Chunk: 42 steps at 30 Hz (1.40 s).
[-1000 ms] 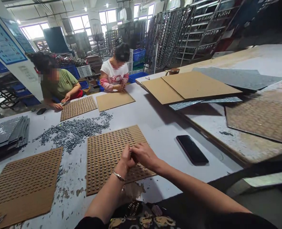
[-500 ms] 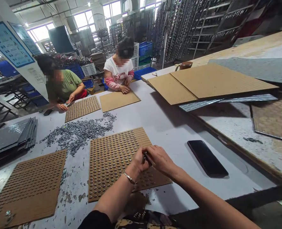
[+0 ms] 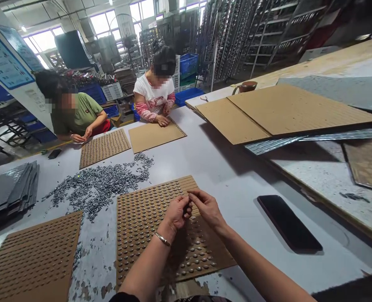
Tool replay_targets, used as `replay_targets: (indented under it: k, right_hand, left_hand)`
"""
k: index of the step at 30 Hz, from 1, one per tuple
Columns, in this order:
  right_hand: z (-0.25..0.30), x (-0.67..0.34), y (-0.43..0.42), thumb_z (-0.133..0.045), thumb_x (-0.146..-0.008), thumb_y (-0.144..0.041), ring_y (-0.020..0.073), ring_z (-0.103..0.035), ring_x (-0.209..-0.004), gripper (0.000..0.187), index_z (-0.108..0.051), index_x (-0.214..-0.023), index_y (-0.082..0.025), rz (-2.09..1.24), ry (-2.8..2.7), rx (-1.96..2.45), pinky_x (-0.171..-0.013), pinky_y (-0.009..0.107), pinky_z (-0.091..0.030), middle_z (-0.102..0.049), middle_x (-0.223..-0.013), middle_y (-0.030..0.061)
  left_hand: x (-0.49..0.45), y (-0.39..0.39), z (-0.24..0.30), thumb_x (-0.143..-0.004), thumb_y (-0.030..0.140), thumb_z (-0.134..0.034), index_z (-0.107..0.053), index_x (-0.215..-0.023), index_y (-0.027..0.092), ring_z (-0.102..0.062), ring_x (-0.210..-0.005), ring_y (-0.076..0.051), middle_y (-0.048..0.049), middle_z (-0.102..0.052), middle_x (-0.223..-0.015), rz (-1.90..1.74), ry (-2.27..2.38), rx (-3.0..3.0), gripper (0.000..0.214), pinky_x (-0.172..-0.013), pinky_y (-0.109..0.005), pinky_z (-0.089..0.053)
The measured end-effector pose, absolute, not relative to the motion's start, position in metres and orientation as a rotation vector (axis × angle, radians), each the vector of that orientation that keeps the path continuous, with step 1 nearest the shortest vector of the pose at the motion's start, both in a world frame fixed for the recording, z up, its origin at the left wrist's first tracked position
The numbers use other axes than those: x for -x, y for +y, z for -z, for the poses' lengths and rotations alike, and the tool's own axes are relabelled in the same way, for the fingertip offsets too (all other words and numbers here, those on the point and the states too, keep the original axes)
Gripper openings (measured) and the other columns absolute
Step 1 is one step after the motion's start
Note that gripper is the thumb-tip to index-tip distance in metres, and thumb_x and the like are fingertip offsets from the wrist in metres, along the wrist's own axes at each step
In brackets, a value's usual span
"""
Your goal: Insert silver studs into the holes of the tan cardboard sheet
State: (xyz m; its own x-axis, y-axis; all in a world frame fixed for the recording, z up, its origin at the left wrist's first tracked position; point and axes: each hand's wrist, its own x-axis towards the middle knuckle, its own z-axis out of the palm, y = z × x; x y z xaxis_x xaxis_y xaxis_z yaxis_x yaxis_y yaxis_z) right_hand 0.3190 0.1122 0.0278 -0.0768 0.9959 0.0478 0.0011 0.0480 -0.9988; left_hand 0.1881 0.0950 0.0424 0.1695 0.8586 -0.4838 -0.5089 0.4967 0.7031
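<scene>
Head view, landmark the studded board (image 3: 141,222):
Studded board: one, brown, flat on the white desk (image 3: 211,159), rows of small metal pieces upon it; far right corner grooved, right margin plain brown, part of near edge behind the forearms.
Left hand (image 3: 178,212): above the board; fingers curled in; how tightly its grip closes, and on what, cannot be told.
Right hand (image 3: 207,207): above the board, beside the left; thumb and forefinger close together at the left fingertips; whether its grip pinches a piece cannot be told.
Loose metal pieces (image 3: 100,186): one heap, beyond the board's far left corner.
Second studded board (image 3: 37,251): left of the board, a narrow strip of desk between their edges.
Phone (image 3: 289,224): right of the board, well apart, desk surface between.
Brown sheets (image 3: 286,109): stacked, beyond the phone, far right of the board, front edge overhanging
</scene>
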Motion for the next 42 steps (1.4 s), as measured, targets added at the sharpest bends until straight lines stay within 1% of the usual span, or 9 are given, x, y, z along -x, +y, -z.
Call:
replay_targets:
  k: [5,9,16,25,28,32,34,38,42]
  right_hand:
    - [-0.03,-0.331,0.128,-0.054,-0.087,-0.039,0.0175,-0.063,-0.074,0.025,-0.069,-0.088,-0.019,-1.166,-1.728,1.202,-0.071,0.028,-0.047,-0.071,-0.08,0.0026]
    - [-0.03,-0.329,0.163,-0.05,-0.089,-0.032,0.0154,-0.06,-0.066,0.022,-0.064,-0.08,-0.019,-1.081,-1.929,1.421,-0.065,0.025,-0.044,-0.067,-0.07,0.0002]
    - [-0.008,-0.295,0.228,-0.049,-0.09,-0.023,0.0186,-0.061,-0.083,0.021,-0.068,-0.086,-0.015,-0.838,-1.89,1.818,-0.072,0.025,-0.039,-0.071,-0.089,0.0089]
    - [0.004,-0.283,0.235,-0.051,-0.088,-0.024,0.0228,-0.063,-0.085,0.02,-0.067,-0.08,-0.016,-0.824,-1.904,1.897,-0.067,0.027,-0.037,-0.072,-0.088,0.0118]
    - [0.007,-0.282,0.239,-0.054,-0.085,-0.02,0.0237,-0.063,-0.087,0.016,-0.065,-0.094,-0.014,-0.815,-1.87,1.901,-0.068,0.028,-0.038,-0.071,-0.092,0.0136]
    - [0.003,-0.286,0.234,-0.052,-0.086,-0.023,0.0216,-0.063,-0.082,0.035,-0.053,-0.119,-0.011,-0.827,-1.799,1.825,-0.069,0.028,-0.041,-0.069,-0.089,0.0098]
    - [-0.002,-0.29,0.221,-0.047,-0.091,-0.03,0.0199,-0.063,-0.082,0.029,-0.056,-0.114,-0.014,-0.865,-1.79,1.727,-0.071,0.027,-0.043,-0.069,-0.087,0.0067]
    - [-0.007,-0.296,0.185,-0.05,-0.089,-0.04,0.0164,-0.063,-0.074,0.025,-0.063,-0.084,-0.019,-1.038,-1.844,1.484,-0.065,0.024,-0.046,-0.068,-0.078,0.0012]
    - [-0.004,-0.302,0.168,-0.052,-0.088,-0.039,0.0144,-0.062,-0.066,0.025,-0.063,-0.083,-0.017,-1.234,-1.772,1.295,-0.058,0.023,-0.046,-0.068,-0.074,0.0009]
  left_hand:
    - [-0.179,0.108,-0.035,-0.062,0.033,-0.082,-0.052,-0.073,0.016,-0.041,-0.043,-0.004,0.0039,-0.053,-0.059,-0.998,1.061,-0.44,0.036,-0.037,-0.014,-0.016]
    - [-0.165,0.12,-0.029,-0.071,0.03,-0.07,-0.059,-0.079,0.013,-0.045,-0.046,-0.006,0.0001,-0.055,-0.063,-1.009,1.062,-0.363,0.022,-0.037,-0.015,-0.022]
    - [-0.137,0.126,-0.018,-0.076,0.021,-0.067,-0.06,-0.092,0.013,-0.048,-0.047,-0.006,0.0007,-0.055,-0.065,-1.196,1.09,-0.276,0.019,-0.037,-0.014,-0.026]
    - [-0.131,0.135,-0.006,-0.074,0.019,-0.078,-0.055,-0.077,0.015,-0.053,-0.052,-0.007,-0.0006,-0.06,-0.067,-1.251,1.063,-0.184,0.024,-0.039,-0.013,-0.036]
    - [-0.133,0.141,-0.006,-0.074,0.014,-0.078,-0.057,-0.075,0.013,-0.052,-0.051,-0.006,0.0002,-0.057,-0.064,-1.248,1.047,-0.153,0.022,-0.04,-0.012,-0.036]
    - [-0.138,0.146,-0.008,-0.075,0.007,-0.075,-0.059,-0.077,0.012,-0.055,-0.054,-0.006,-0.0018,-0.06,-0.069,-1.25,1.029,-0.131,0.017,-0.043,-0.012,-0.041]
    - [-0.142,0.146,-0.009,-0.075,0.007,-0.076,-0.059,-0.075,0.012,-0.056,-0.055,-0.006,-0.0016,-0.061,-0.07,-1.254,1.025,-0.131,0.017,-0.044,-0.012,-0.041]
    - [-0.156,0.142,-0.01,-0.068,0.009,-0.081,-0.061,-0.073,0.011,-0.05,-0.049,-0.005,0.0005,-0.058,-0.065,-1.226,0.997,-0.167,0.021,-0.039,-0.012,-0.035]
    - [-0.168,0.141,-0.007,-0.063,0.011,-0.084,-0.061,-0.071,0.01,-0.047,-0.048,-0.005,0.0012,-0.057,-0.063,-1.202,0.988,-0.202,0.025,-0.038,-0.013,-0.032]
